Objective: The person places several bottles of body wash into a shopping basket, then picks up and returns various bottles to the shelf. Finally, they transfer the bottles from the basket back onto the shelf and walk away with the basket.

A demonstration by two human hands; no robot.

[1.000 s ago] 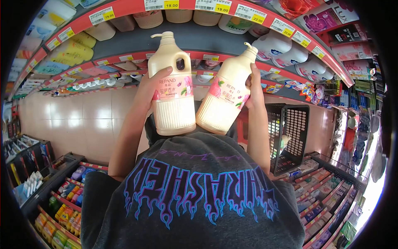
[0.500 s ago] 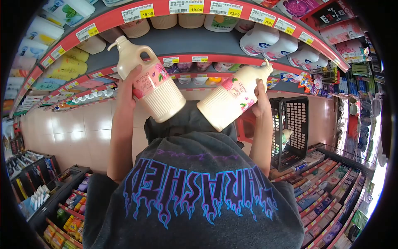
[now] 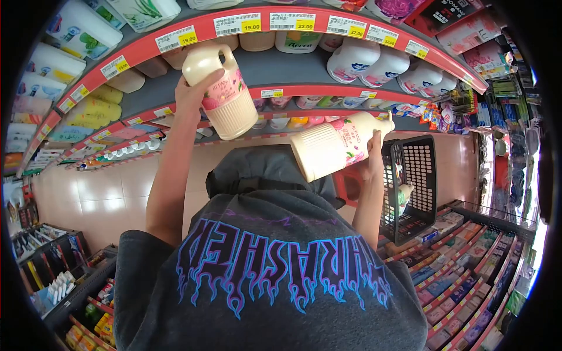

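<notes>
In front of the red-edged grey shelf (image 3: 304, 75), your left hand (image 3: 191, 95) clasps a handled cream plastic bottle with pink floral label (image 3: 232, 114), fingers curled; your right hand (image 3: 373, 159) wraps its fingers around a matching, tilted cream pump bottle (image 3: 321, 150).

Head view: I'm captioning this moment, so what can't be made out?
All in the head view:
Left REPAND bottle: top fitting unseen, apparently behind its own shoulder; label's fine print too small.
Right hand: some fingers hidden behind the right cream pump bottle.
Pale item: identity unclear, partly screened by the black basket's lattice wall.
White aloe-print bottle, upper left: cut off by the picture's top edge.
</notes>
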